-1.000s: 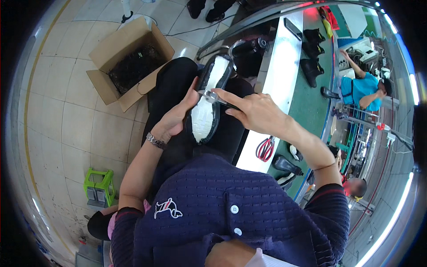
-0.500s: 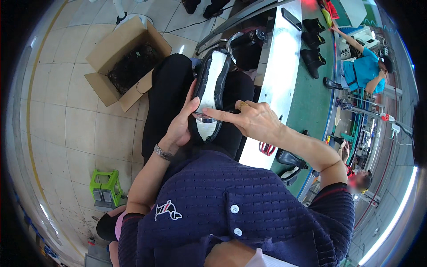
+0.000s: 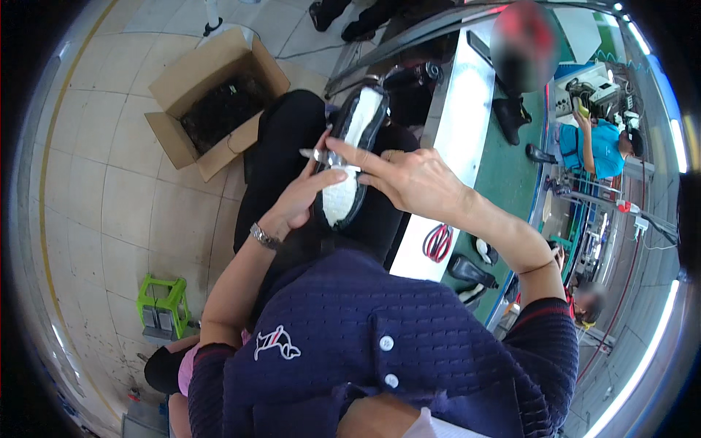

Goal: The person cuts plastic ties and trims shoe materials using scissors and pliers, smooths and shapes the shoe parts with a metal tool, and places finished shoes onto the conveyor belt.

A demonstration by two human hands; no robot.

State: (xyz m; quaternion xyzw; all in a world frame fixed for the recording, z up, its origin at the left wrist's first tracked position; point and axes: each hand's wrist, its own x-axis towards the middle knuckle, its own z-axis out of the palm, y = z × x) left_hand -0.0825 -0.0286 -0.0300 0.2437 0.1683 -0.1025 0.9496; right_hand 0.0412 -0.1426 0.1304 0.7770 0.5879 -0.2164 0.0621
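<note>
An unfinished black boot (image 3: 340,201) is held sole side up above my lap, its pale insole board facing up. My left hand (image 3: 298,198) is closed round the boot's near left side, with the thumb lying on the pale board. Across the boot's middle lies a shiny silver strip (image 3: 318,155), one end sticking out to the left; its exact kind cannot be made out. My right hand (image 3: 420,179) reaches over from the right. Its index finger presses at the strip and the fingers appear to pinch it, though the grip is partly hidden.
An open cardboard box (image 3: 212,109) with dark contents stands on the tiled floor at left. A green stool (image 3: 162,303) is nearer. On my right runs a metal-edged green bench (image 3: 485,171) with black boots (image 3: 511,117) and a red-and-black coil (image 3: 438,242). Co-workers are beyond.
My right index finger has moved up and left across the boot. The silver strip now sticks out past its left edge. Along the bench, a blurred person has come into view at the far end.
</note>
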